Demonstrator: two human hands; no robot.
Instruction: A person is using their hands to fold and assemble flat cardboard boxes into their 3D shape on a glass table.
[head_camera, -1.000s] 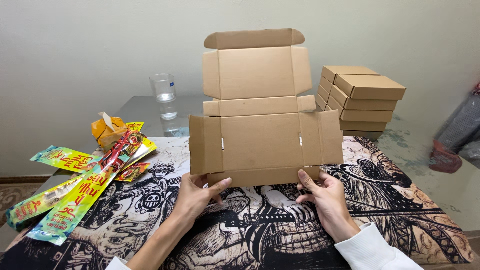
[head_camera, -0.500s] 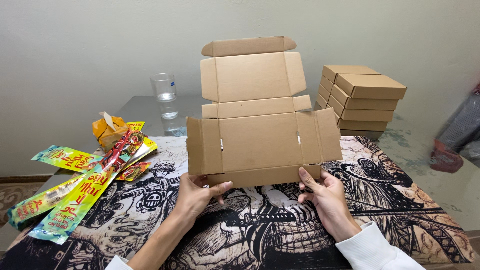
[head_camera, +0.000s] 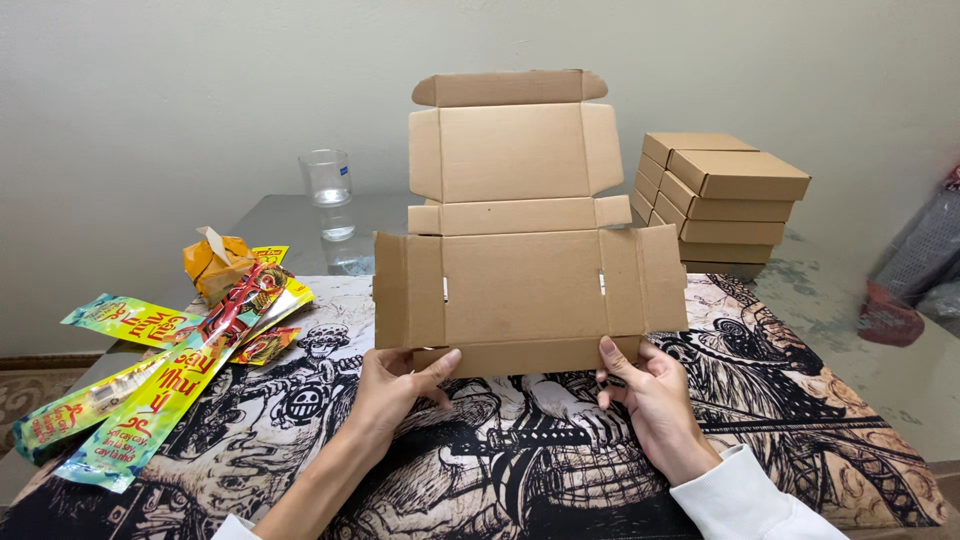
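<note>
cardboard, plain brown and die-cut, fills the middle of the view: a flat mailer box blank (head_camera: 525, 290) stands with its front panel upright on the printed black-and-white mat (head_camera: 800, 400), its lid section rising at the far side against the pale wall. compared with a second ago the near panel stands a little squarer and the lid flap at the top looks tipped slightly further back, while both hands sit in much the same spots along the near bottom edge, so the fold at the base seems to be getting pressed in rather than a new flap started. the left hand (head_camera: 395, 385) has its thumb and fingers together, pinching the bottom strip near its left end; the right hand (head_camera: 650, 390) does the same near the right end, thumb on the front face, fingers curled behind. to the far right a stack of finished closed boxes (head_camera: 725, 200) waits on the table. on the left lie colourful snack packets (head_camera: 170, 375), an orange wrapper (head_camera: 215, 262) and, further back, a clear glass (head_camera: 327, 178).
</note>
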